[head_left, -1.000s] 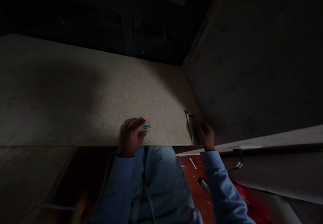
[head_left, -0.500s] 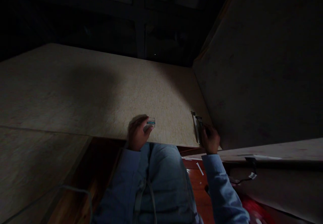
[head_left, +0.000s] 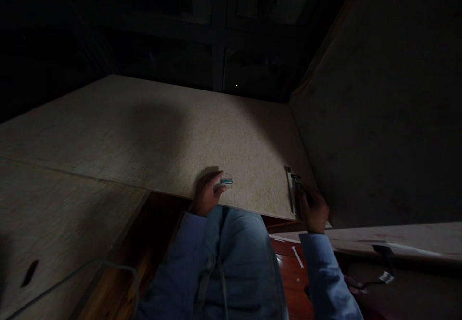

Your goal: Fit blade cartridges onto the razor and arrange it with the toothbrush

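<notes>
My left hand (head_left: 207,194) pinches a small clear plastic case (head_left: 227,181) with a teal and dark strip inside, at the table's front edge. Fingers and thumb close on its left side. Over to the right, my right hand (head_left: 314,208) is closed on the handle of a razor (head_left: 296,177), whose dark T-shaped head points away from me. Most of that handle is hidden by the fingers. Just left of the razor lies a slim pale bar (head_left: 291,192) with a dark far end, flat on the table.
The pale table (head_left: 224,132) ends at an upright panel (head_left: 378,142) on the right. A grey cord (head_left: 104,262) loops at lower left, near a dark flat object (head_left: 29,273). A white strip (head_left: 298,257) lies on the reddish floor below.
The view has shifted, so the table and both hands sit further right and slightly lower. Each hand keeps its hold, and the pale bar stays beside the razor.
</notes>
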`<state>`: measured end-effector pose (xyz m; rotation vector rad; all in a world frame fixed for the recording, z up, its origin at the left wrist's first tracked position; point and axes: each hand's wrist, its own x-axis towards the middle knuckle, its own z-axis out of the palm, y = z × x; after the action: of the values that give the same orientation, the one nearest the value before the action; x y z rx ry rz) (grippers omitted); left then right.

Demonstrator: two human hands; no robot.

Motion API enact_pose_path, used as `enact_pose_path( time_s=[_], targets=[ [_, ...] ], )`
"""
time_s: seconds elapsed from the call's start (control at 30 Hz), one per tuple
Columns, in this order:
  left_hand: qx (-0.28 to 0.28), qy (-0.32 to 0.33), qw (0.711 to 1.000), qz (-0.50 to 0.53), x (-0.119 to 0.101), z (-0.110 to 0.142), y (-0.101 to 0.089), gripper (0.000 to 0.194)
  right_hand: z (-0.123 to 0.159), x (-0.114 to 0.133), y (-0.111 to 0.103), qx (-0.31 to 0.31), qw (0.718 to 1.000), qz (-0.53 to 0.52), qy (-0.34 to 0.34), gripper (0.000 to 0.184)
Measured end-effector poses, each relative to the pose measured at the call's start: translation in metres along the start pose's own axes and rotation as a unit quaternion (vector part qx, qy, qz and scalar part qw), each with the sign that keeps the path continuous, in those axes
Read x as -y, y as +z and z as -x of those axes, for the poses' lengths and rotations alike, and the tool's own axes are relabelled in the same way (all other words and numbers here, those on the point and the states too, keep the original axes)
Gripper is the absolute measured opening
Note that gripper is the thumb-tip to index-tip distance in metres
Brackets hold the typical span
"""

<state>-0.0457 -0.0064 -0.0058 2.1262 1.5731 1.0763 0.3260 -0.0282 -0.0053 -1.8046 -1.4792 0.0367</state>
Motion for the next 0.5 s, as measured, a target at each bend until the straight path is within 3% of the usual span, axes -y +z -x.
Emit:
enact_pose_path(
  time_s=[0.13,0.27,0.5],
  targets=[
    [0.001,0.011,1.0,0.001,0.005,0.0,-0.003,0.049,0.0,0.0,0.003,0.007,1.0,0.001,0.019,0.065],
    [0.011,-0.001,0.999,-0.034,0.019,-0.01,-0.013,0.048,0.0,-0.001,0.005,0.013,1.0,0.023,-0.002,0.07],
    [0.028,-0.044,0.994,-0.092,0.051,-0.038,-0.04,0.044,0.002,-0.004,0.007,-0.012,0.999,0.034,-0.027,0.063]
  ],
)
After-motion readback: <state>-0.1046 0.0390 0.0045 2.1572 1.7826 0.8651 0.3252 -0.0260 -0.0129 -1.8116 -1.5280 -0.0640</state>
